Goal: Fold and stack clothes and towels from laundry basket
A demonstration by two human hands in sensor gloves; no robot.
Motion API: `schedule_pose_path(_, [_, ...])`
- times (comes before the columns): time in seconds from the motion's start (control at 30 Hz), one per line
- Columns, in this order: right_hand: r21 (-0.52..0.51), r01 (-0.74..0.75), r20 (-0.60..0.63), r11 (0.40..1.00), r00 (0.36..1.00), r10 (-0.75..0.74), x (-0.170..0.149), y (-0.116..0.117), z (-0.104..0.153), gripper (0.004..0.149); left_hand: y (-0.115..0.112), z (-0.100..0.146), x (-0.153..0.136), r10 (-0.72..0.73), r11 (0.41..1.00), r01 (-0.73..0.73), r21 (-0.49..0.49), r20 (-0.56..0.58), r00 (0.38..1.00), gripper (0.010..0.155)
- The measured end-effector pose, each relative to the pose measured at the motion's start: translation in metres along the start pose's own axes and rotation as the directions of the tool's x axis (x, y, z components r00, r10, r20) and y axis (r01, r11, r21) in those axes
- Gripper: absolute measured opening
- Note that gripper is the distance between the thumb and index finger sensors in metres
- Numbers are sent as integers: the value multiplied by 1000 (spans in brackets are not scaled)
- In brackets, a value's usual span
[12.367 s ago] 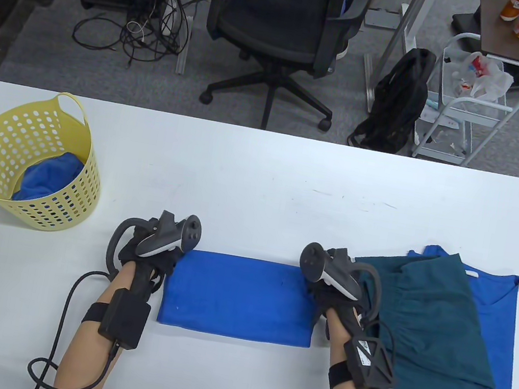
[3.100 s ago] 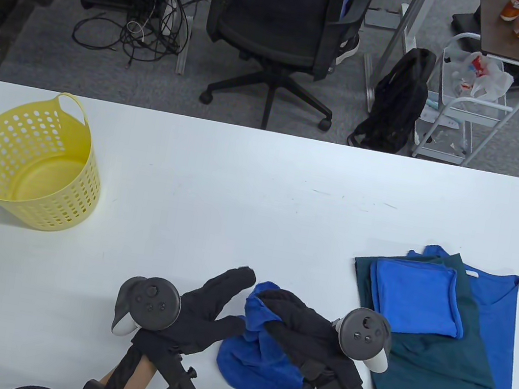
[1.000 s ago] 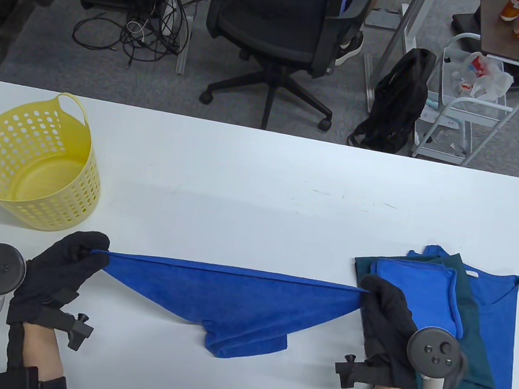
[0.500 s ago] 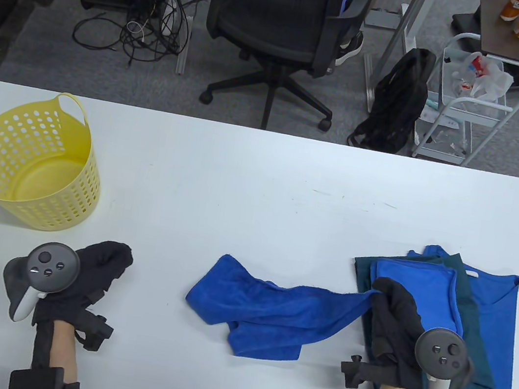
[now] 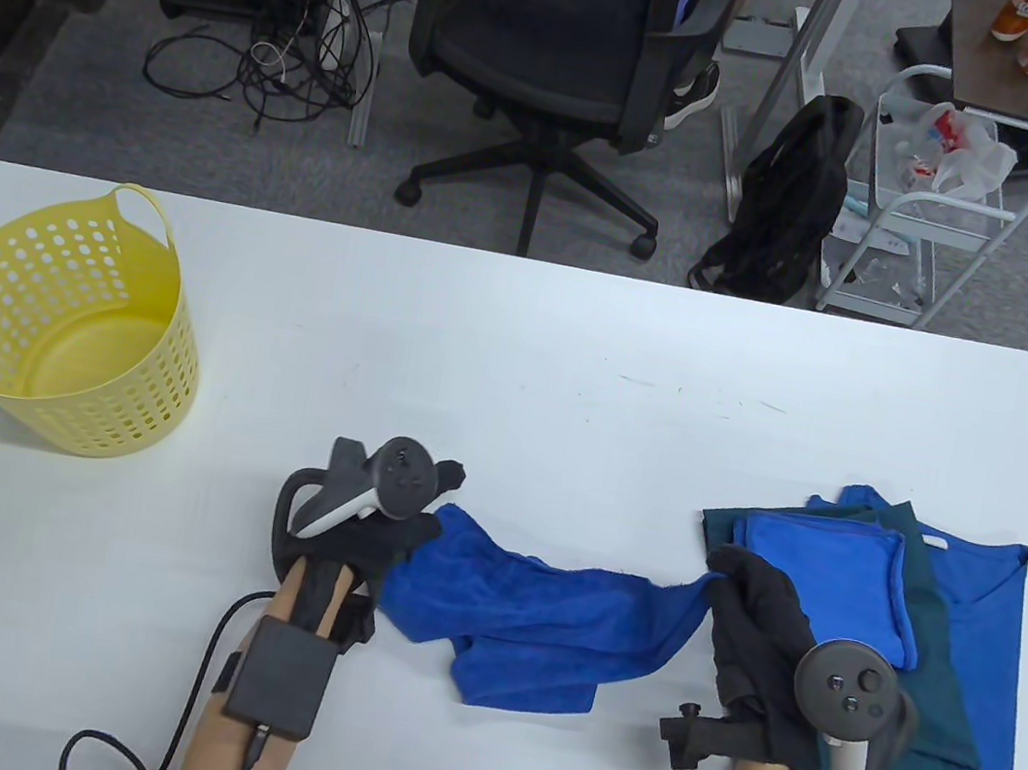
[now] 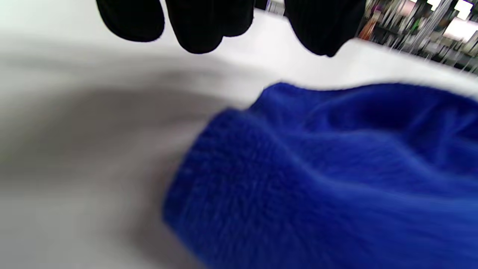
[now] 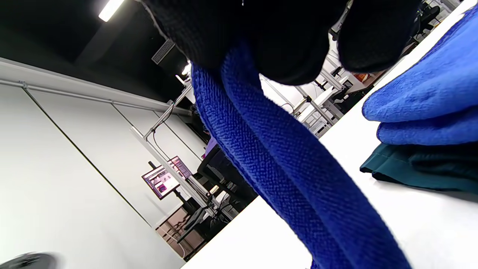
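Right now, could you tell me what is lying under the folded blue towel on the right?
The folded towel lies on a teal garment, which lies on a blue shirt. Anything beneath those layers is covered.

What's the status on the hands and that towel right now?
Right hand pinches blue towel corner. Left hand open at its other end, fingertips above it. Towel crumpled on table. Nothing in the way.

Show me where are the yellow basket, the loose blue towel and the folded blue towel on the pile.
yellow basket (image 5: 139, 401): table view, on its perforated side wall.
loose blue towel (image 5: 548, 622): table view, on its rumpled middle.
folded blue towel (image 5: 821, 579): table view, on its flat top face.
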State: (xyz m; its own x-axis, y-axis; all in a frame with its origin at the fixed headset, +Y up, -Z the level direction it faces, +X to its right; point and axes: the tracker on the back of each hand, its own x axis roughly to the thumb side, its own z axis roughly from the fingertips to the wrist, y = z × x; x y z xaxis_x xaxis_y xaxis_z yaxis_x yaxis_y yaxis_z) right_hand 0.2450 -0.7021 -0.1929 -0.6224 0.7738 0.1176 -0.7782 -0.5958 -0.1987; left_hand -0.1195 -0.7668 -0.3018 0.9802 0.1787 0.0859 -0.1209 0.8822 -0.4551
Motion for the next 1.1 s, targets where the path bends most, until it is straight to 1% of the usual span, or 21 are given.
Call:
schedule_pose_path(0.07, [3, 4, 2, 1000, 1000, -4, 0, 0, 0, 38, -7, -18, 12, -96, 994, 93, -54, -45, 994, 76])
schedule_pose_path(0.13, [3, 10, 5, 1000, 1000, -10, 0, -1, 0, 38, -7, -26, 21, -213, 977, 213, -5, -76, 974, 67])
schedule_pose_path(0.2, [-9, 20, 5, 1000, 1000, -20, 0, -3, 0, 38, -7, -26, 22, -189, 980, 193, 55, -64, 980, 52])
schedule_pose_path(0.23, [-16, 25, 5, 1000, 1000, -25, -1, -4, 0, 38, -8, -25, 20, -169, 983, 173, 59, -64, 984, 45])
schedule_pose_path(0.3, [-28, 39, 1, 999, 999, -39, -3, -7, 0, 38, -7, -19, 11, -123, 988, 125, 86, -24, 992, 43])
schedule_pose_path(0.33, [-32, 45, -1, 998, 999, -45, -4, -7, 0, 38, -4, -12, 2, -76, 989, 75, 125, 0, 997, 43])
schedule_pose_path(0.43, [-41, 50, -6, 998, 999, -50, -5, -10, 0, 38, 6, 10, -28, 156, 960, -169, 222, 77, 985, 44])
schedule_pose_path(0.5, [-43, 48, -14, 998, 999, -49, -4, -13, 0, 39, 18, 33, -54, 283, 903, -311, 298, 132, 950, 46])
schedule_pose_path(0.6, [-14, -12, -8, 1000, 1000, 12, 0, -19, 0, 51, 36, 64, -82, 296, 865, -325, 383, 133, 946, 51])
schedule_pose_path(0.63, [-3, -58, -12, 998, 998, 57, 4, -22, 1, 50, 44, 78, -93, 294, 844, -320, 430, 128, 947, 55])
schedule_pose_path(0.67, [-2, -89, -3, 996, 996, 89, 6, -27, 2, 48, 52, 91, -102, 302, 817, -331, 473, 138, 943, 51])
schedule_pose_path(0.73, [-21, -100, 51, 995, 994, 101, 17, -46, 5, 39, 69, 122, -120, 353, 720, -412, 559, 217, 910, 46])
schedule_pose_path(0.77, [-26, -59, 85, 998, 994, 61, 26, -57, 7, 38, 80, 139, -129, 384, 659, -483, 576, 295, 875, 46])
schedule_pose_path(0.83, [-30, -9, 120, 1000, 993, 13, 43, -71, 7, 39, 98, 162, -141, 415, 585, -567, 580, 386, 824, 45])
schedule_pose_path(0.87, [-26, -10, 124, 1000, 992, 13, 48, -73, 3, 39, 106, 168, -145, 426, 566, -586, 580, 402, 810, 46])
schedule_pose_path(0.9, [5, -7, 83, 1000, 997, 7, 52, -72, -7, 39, 116, 169, -150, 455, 566, -604, 561, 399, 796, 46])
schedule_pose_path(0.97, [153, 57, -80, 987, 996, -45, 49, -56, -34, 39, 127, 149, -155, 571, 650, -619, 440, 255, 780, 45])
schedule_pose_path(1.0, [263, 134, -206, 956, 975, -80, 39, -38, -57, 39, 129, 126, -159, 625, 713, -635, 297, 140, 768, 46])
schedule_pose_path(1.03, [320, 226, -333, 920, 936, -115, 29, -23, -72, 39, 125, 100, -163, 695, 705, -682, 195, 0, 719, 46])
schedule_pose_path(1.07, [319, 327, -436, 889, 884, -169, 20, -9, -85, 40, 122, 84, -165, 755, 652, -733, 194, -83, 650, 46])
schedule_pose_path(1.1, [264, 363, -448, 894, 867, -219, 19, -3, -92, 40, 123, 75, -164, 815, 577, -770, 273, -122, 567, 47])
